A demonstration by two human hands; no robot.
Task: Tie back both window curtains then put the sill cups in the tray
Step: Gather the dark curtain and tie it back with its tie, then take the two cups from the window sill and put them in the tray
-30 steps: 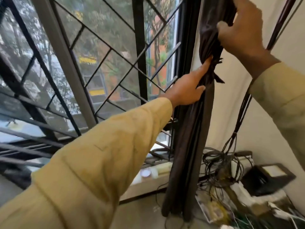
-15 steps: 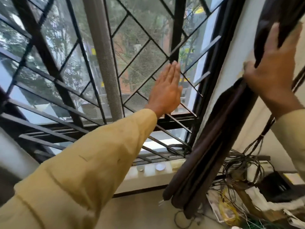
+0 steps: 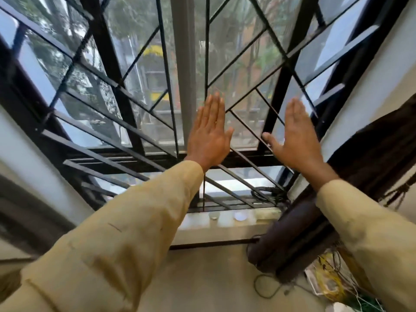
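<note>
The dark brown right curtain [image 3: 351, 176] hangs bunched along the right side of the window, down to the floor. My left hand [image 3: 210, 134] and my right hand [image 3: 295, 140] are both raised flat in front of the window grille, fingers together and extended, holding nothing. Neither hand touches the curtain. Two small pale cups [image 3: 214, 215] [image 3: 240, 216] sit on the white sill [image 3: 225, 226] below my hands. No tray shows, and the left curtain is out of view.
A black metal grille [image 3: 126, 122] covers the glass. Tangled cables [image 3: 267, 192] lie at the sill's right end. More wires and clutter [image 3: 328, 282] sit on the floor at bottom right, beside the curtain's foot.
My right hand has let go of the curtain and moved left beside my left hand. The view has swung left, so the window now fills the frame.
</note>
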